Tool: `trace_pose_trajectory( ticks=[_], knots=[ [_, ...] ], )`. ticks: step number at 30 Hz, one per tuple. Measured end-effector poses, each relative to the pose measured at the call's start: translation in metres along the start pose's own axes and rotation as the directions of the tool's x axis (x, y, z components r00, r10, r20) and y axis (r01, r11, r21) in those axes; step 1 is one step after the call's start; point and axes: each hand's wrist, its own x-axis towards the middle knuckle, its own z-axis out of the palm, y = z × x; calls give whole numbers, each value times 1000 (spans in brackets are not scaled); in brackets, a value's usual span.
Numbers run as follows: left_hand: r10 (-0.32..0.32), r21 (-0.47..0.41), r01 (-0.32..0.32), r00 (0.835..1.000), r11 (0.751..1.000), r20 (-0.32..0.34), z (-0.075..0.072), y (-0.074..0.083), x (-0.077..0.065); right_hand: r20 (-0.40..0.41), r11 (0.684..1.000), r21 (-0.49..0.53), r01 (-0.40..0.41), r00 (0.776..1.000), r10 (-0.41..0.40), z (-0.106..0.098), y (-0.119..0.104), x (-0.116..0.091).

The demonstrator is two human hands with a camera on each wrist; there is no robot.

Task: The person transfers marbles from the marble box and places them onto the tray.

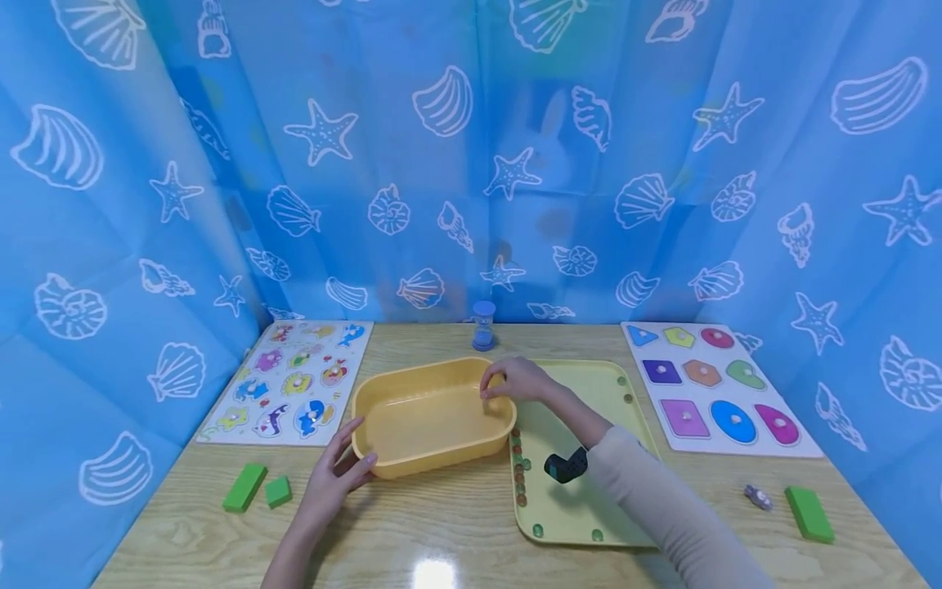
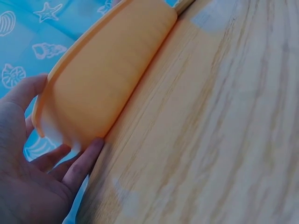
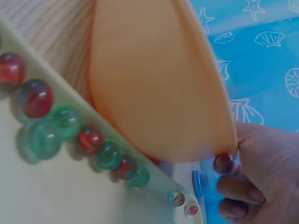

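Note:
An orange-yellow basin (image 1: 434, 460) sits on the table, its floor bare. My left hand (image 1: 334, 483) grips its left end; the thumb lies at the rim and the other fingers bend under the outer wall in the left wrist view. My right hand (image 1: 518, 380) is over the basin's right end with fingers bent downward. At its fingertips shows a small dark red marble (image 3: 223, 163), pinched, partly hidden by the fingers. Beside the basin lies a pale yellow tray (image 1: 567, 515). Red marbles (image 3: 90, 140) and green marbles (image 3: 44, 139) line its left edge.
A blue sand timer (image 1: 482, 327) stands behind the basin. Knobbed puzzle boards flank it: sea animals (image 1: 283, 380) left, shapes (image 1: 717, 384) right. Green blocks (image 1: 245, 487) lie left; another green block (image 1: 809, 514) and a small grey figure (image 1: 758, 496) lie right. A patterned blue curtain (image 1: 471, 204) surrounds the table.

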Motion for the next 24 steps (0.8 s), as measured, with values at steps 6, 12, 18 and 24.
trace_pose_trajectory(
  ticks=[6, 12, 18, 24],
  knots=[
    [-10, 18, 11, 1000, 1000, -11, -3, 1, -1, -292, 977, 211, -21, 953, 84, -11, 10, -8],
    [-10, 22, 11, 1000, 1000, -20, -8, 1, -2, -380, 970, 241, -41, 915, 133, -28, 44, -28],
    [-15, 24, 16, 999, 1000, -30, -11, 2, -4, -311, 991, 72, -110, 942, 127, -22, 83, -54],
    [-26, 28, 27, 999, 999, -36, -14, 1, -5, -275, 988, 53, -144, 949, 153, -13, 100, -70]
  ],
)
